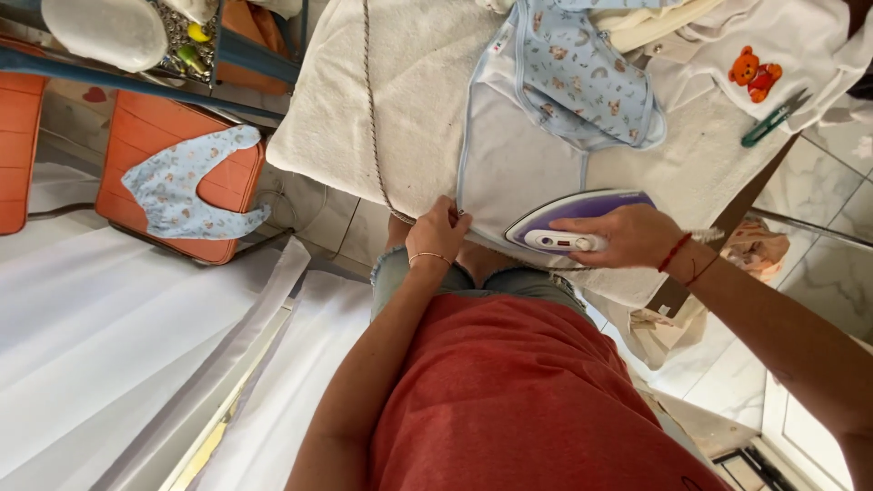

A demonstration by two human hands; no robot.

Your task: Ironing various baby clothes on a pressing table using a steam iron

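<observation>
A: What does the garment (509, 155) look like?

B: White, blue-edged, with an animal-print piece folded at its far end. It lies flat on the towel-covered board (400, 100).

A: And the 2 hands?

B: The left hand (438, 233) pinches its near left corner. The right hand (629, 236) is clenched round the purple iron (575, 218), which sits on the near edge, just right of the pinch.
</observation>
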